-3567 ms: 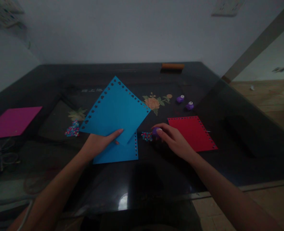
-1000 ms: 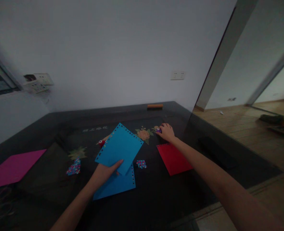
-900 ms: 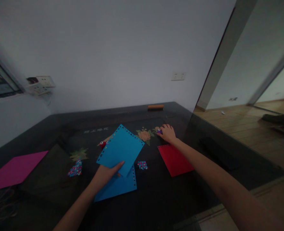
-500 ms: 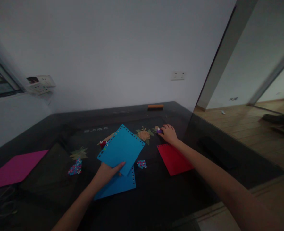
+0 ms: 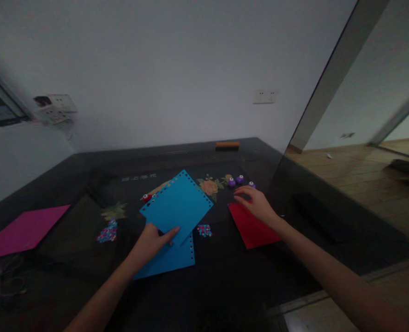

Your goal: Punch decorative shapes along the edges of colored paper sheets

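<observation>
My left hand (image 5: 154, 242) grips a blue sheet of paper (image 5: 178, 207) by its near corner, thumb on top. Holes run along two edges of that sheet, and it is raised at an angle over a second blue sheet (image 5: 168, 263) lying on the table. My right hand (image 5: 255, 203) hovers above a red sheet (image 5: 251, 228), thumb and fingers apart with nothing between them. Just beyond its fingers stand three small purple pieces with googly eyes (image 5: 231, 182). A similar red piece (image 5: 147, 198) is partly hidden behind the raised blue sheet.
Small coloured bits lie in a pile (image 5: 204, 230) mid-table and a larger pile (image 5: 108, 231) at left. A magenta sheet (image 5: 27, 230) lies far left, with scissors (image 5: 3, 283) nearer. A brown bar (image 5: 227, 145) sits by the wall, a dark oblong object (image 5: 317, 216) at right.
My right hand has let go of a purple piece and drawn back toward me, uncovering the purple group. My left hand still holds the blue sheet, and the view has tilted slightly down.
</observation>
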`<act>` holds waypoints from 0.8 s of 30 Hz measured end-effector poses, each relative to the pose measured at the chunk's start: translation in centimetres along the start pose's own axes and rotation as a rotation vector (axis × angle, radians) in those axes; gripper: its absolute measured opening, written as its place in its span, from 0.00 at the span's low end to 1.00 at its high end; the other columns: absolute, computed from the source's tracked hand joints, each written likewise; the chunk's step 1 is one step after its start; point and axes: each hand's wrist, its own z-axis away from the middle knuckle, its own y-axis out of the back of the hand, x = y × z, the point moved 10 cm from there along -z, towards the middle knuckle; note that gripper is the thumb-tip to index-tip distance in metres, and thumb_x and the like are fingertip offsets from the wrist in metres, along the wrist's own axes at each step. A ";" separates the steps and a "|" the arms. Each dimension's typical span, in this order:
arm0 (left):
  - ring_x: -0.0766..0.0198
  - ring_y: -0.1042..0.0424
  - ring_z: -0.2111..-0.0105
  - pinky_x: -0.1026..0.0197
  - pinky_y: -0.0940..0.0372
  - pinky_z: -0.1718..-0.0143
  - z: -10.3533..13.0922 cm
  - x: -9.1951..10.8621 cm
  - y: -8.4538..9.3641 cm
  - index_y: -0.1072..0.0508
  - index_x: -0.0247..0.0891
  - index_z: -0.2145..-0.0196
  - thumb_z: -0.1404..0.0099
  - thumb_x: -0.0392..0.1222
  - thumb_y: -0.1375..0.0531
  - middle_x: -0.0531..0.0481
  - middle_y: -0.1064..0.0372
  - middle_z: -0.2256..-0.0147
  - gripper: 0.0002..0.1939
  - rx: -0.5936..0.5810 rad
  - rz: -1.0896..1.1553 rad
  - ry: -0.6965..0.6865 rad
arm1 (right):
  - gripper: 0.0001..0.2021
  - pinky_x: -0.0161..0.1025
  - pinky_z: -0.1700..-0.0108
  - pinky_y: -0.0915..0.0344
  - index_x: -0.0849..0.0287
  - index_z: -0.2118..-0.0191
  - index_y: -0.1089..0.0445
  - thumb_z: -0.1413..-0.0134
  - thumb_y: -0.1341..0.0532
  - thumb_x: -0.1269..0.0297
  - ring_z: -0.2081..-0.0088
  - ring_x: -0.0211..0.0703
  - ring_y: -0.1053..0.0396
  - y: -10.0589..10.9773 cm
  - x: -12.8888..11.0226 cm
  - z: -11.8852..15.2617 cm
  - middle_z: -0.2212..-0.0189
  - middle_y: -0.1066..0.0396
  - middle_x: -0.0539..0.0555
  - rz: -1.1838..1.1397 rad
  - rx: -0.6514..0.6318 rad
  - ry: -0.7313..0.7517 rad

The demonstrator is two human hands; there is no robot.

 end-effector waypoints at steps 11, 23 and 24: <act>0.61 0.34 0.78 0.62 0.41 0.78 0.6 0.8 -1.1 0.35 0.38 0.82 0.47 0.60 0.42 0.52 0.35 0.81 0.21 -0.061 -0.035 0.037 | 0.15 0.46 0.58 0.31 0.58 0.60 0.29 0.51 0.38 0.55 0.64 0.45 0.26 -3.9 -2.6 4.0 0.65 0.24 0.56 -0.870 -0.136 -0.443; 0.64 0.37 0.81 0.62 0.42 0.77 1.1 1.3 -3.1 0.38 0.40 0.84 0.48 0.62 0.44 0.54 0.38 0.84 0.23 -0.175 -0.111 0.061 | 0.10 0.37 0.68 0.34 0.58 0.72 0.27 0.63 0.30 0.62 0.74 0.37 0.31 -5.7 -1.3 5.7 0.77 0.27 0.48 -0.926 -0.118 -0.630; 0.64 0.36 0.81 0.62 0.42 0.77 1.0 1.6 -3.1 0.38 0.40 0.84 0.47 0.61 0.44 0.54 0.38 0.84 0.23 -0.176 -0.089 0.045 | 0.10 0.37 0.68 0.34 0.58 0.72 0.27 0.63 0.30 0.62 0.74 0.37 0.31 -5.6 -1.2 5.7 0.77 0.27 0.48 -0.923 -0.113 -0.630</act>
